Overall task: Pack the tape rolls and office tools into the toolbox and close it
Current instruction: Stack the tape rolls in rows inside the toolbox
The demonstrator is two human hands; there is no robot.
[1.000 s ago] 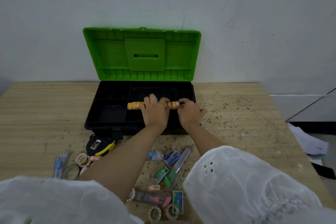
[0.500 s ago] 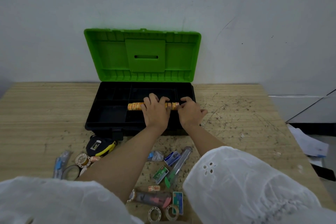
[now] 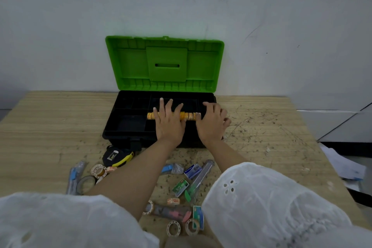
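The wooden table (image 3: 271, 137) carries most of the work left to do, so the packing looks to be at an early stage. The toolbox (image 3: 112, 127) sits at the far edge against the wall, its green lid (image 3: 165, 64) standing upright and fully open. The black compartments that can be seen look bare apart from one item. Both hands are inside the box. The left hand (image 3: 169, 125) lies over a long row of orange tape rolls (image 3: 188, 116) with its fingers spread and fairly straight, pressing rather than gripping. The right hand (image 3: 211, 125) is at the row's right end with its thumb against it. Whether its bent fingers hold the end or only steady it cannot be told from this angle. The row lies along the front right section of the box and seems to be in the middle of being seated. Everything else waits on the near side of the table: a black and yellow tape measure (image 3: 116, 156), a clear tube (image 3: 201, 177), blue cutters (image 3: 75, 177), small staple boxes (image 3: 180, 187) and several loose tape rings (image 3: 98, 171). All of these have yet to go in, and closing the lid comes last.
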